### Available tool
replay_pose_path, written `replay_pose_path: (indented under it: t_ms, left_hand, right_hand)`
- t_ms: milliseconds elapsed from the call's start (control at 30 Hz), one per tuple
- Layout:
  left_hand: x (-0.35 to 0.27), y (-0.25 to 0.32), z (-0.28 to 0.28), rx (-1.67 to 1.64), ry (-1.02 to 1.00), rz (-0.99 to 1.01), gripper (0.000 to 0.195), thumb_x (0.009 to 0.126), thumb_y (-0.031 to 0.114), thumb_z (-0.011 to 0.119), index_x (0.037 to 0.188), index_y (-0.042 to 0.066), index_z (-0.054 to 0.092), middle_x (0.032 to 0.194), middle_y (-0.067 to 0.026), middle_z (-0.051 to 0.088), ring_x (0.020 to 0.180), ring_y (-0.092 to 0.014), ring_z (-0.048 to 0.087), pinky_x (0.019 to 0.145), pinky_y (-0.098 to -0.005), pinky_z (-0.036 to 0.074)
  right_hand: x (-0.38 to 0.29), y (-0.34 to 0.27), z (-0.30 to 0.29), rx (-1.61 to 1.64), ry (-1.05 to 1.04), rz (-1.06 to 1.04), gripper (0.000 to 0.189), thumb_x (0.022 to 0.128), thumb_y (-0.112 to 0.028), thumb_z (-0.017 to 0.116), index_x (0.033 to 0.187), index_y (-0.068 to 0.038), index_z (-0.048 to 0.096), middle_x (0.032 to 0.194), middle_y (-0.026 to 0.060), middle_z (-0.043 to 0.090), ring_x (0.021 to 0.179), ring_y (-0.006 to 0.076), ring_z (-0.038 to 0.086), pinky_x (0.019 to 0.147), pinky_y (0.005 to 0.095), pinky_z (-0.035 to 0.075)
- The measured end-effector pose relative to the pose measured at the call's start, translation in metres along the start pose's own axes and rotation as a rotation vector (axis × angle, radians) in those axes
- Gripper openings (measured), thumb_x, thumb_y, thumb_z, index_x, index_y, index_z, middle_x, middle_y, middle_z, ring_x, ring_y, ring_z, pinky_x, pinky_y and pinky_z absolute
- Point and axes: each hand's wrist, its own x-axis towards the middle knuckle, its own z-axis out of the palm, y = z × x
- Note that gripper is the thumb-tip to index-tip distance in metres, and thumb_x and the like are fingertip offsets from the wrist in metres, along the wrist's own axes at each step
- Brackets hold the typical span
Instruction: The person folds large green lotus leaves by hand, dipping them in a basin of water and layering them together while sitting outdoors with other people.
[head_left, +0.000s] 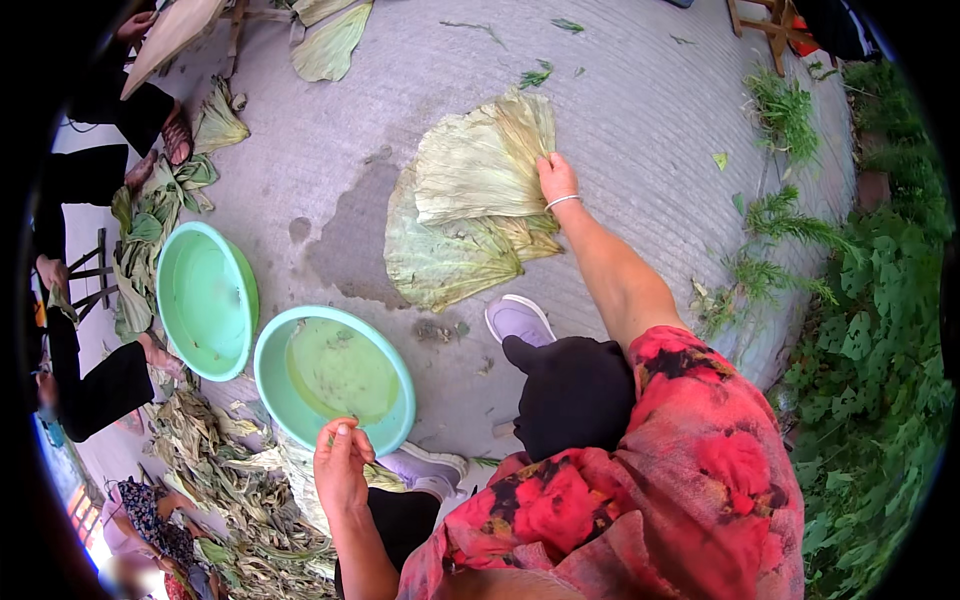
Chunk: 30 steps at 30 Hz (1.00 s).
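Note:
My right hand (557, 180), with a pale bracelet at the wrist, grips the narrow, gathered end of a large, pale, fan-shaped leaf (480, 161). That leaf overlaps a greener fan-shaped leaf (450, 259) lying on the concrete. My left hand (343, 461) is raised in front of the near rim of a green plastic basin (409, 390) with murky liquid and dark bits in it. Its thumb and fingertips come together; whether they pinch something small is unclear. Behind it, at the left, stands a second green basin (253, 281) with clearer liquid.
A heap of withered leaves (247, 495) lies at lower left, more leaves (142, 240) beyond the basins. Several people sit along the left edge, near a wooden board (169, 45). A wet patch (360, 232) marks the concrete. Green plants (862, 315) border the right side.

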Motion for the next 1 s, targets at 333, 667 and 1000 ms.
replay_pose_path:
  t_ms: [333,667,1000]
  left_hand:
    - [-0.004,-0.002,0.006,-0.007,-0.001,-0.026,0.014,0.086,0.014,0.048,0.089,0.001,0.052,0.059,-0.0057,0.049,0.05,-0.012,0.044,0.05,-0.0226,0.037]
    - [-0.011,0.004,0.003,0.025,0.034,-0.078,0.014,0.086,0.014,0.048,0.09,0.002,0.054,0.061,-0.0031,0.051,0.054,-0.01,0.045,0.052,-0.021,0.036]
    - [-0.069,-0.017,-0.01,0.128,-0.123,0.081,0.032,0.085,0.034,0.045,0.083,0.004,0.055,0.056,-0.0013,0.052,0.053,-0.011,0.049,0.052,-0.0252,0.041]
  right_hand:
    - [-0.008,0.012,-0.018,0.01,0.18,0.126,0.027,0.074,-0.029,0.054,0.084,-0.005,0.057,0.078,0.0168,0.06,0.074,0.0334,0.056,0.068,0.0386,0.044]
    - [0.002,0.007,-0.006,-0.248,0.314,-0.131,0.044,0.072,-0.024,0.058,0.105,0.003,0.047,0.109,0.0233,0.048,0.103,0.0359,0.043,0.088,0.0406,0.036]
    - [-0.001,0.032,0.01,-0.826,-0.734,-1.014,0.045,0.078,-0.014,0.056,0.119,-0.004,0.042,0.119,0.0198,0.042,0.108,0.0349,0.042,0.09,0.0378,0.036]
